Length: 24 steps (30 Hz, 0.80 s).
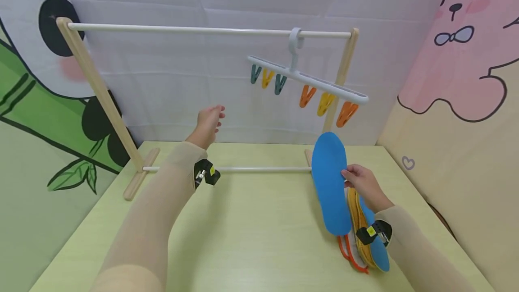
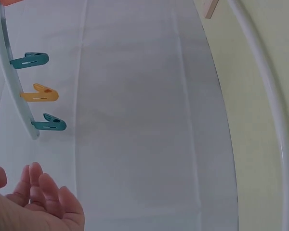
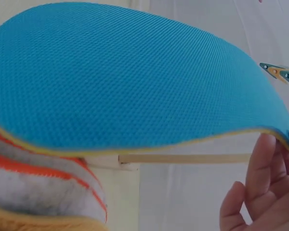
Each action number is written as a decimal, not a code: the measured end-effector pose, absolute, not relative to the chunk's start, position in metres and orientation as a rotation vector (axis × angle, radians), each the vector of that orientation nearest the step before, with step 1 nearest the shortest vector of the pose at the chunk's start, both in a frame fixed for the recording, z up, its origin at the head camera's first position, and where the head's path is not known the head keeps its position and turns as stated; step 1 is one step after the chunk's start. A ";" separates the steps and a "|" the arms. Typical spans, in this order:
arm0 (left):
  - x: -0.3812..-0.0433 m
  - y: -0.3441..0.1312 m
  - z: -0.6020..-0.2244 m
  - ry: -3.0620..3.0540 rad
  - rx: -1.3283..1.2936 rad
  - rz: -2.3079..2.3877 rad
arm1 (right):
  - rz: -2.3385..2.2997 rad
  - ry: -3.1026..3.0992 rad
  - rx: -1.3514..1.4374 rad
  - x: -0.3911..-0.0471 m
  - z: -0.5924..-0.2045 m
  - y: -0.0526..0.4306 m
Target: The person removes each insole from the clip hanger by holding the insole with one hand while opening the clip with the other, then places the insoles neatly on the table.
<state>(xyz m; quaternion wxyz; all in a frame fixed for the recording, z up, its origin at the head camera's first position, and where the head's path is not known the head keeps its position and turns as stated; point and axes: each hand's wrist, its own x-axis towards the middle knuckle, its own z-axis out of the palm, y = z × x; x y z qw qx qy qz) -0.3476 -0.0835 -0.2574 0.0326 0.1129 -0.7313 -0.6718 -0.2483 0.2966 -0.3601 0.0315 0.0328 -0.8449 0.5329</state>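
My right hand (image 1: 362,184) pinches the edge of a blue insole (image 1: 330,184), which stands lengthwise above the table. In the right wrist view the insole (image 3: 135,82) shows a textured blue face and a thin yellow rim, with the fingers (image 3: 262,163) at its edge. My left hand (image 1: 208,123) is raised in the air, holding nothing, its fingers loosely bent in the left wrist view. A white clip hanger (image 1: 312,79) hangs from the rack's upper rod, right of that hand. Green, yellow and orange clips (image 1: 307,96) dangle from it, with nothing visible in them.
Under my right forearm lies a stack of insoles, with a yellow fleecy one (image 1: 358,224), another blue one (image 1: 379,247) and a grey one with red edging (image 1: 352,256). The wooden rack (image 1: 97,84) spans the table, its lower rod (image 1: 263,170) near the back edge.
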 end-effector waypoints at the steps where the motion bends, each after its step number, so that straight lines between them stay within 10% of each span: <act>1: -0.348 -0.083 -0.257 -2.246 0.349 -2.070 | 1.647 -2.602 0.100 -0.247 -0.362 0.299; 24: -0.344 -0.087 -0.256 -2.278 0.351 -2.080 | 1.572 -2.863 -0.219 -0.228 -0.372 0.355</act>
